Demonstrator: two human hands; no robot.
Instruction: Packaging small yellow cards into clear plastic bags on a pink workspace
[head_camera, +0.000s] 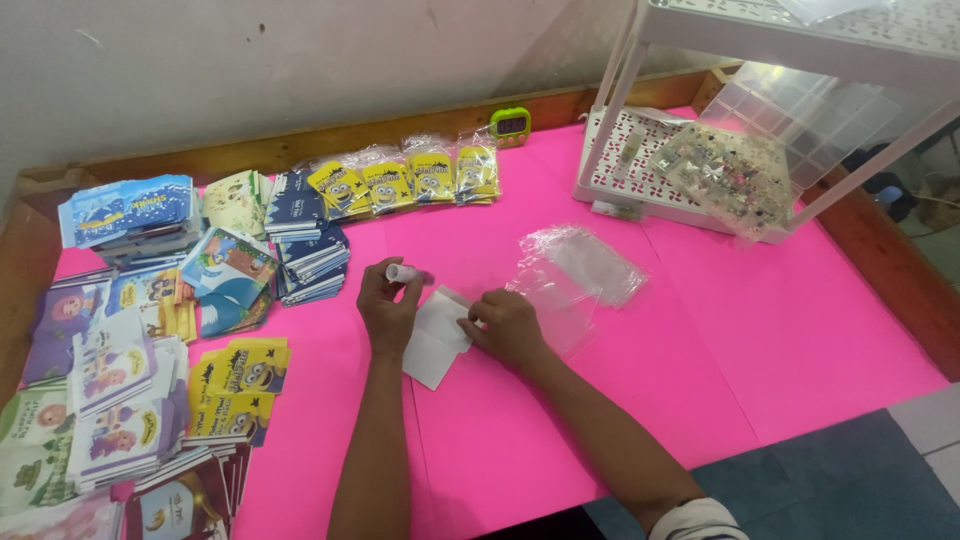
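Note:
My left hand (386, 305) holds a small white tube, like a glue stick (403, 272), above a folded white paper piece (434, 343) that lies on the pink table cover (700, 330). My right hand (508, 327) pinches the right edge of that white paper. Just right of my hands lies a pile of clear plastic sleeves (580, 270).
Stacks of colourful printed envelopes and cards (150, 350) fill the left side. A row of yellow cartoon packets in clear sleeves (405, 180) lies at the back. A small green timer (510, 124) sits by the wooden rim. A white rack (700, 150) with a bag of small trinkets stands back right.

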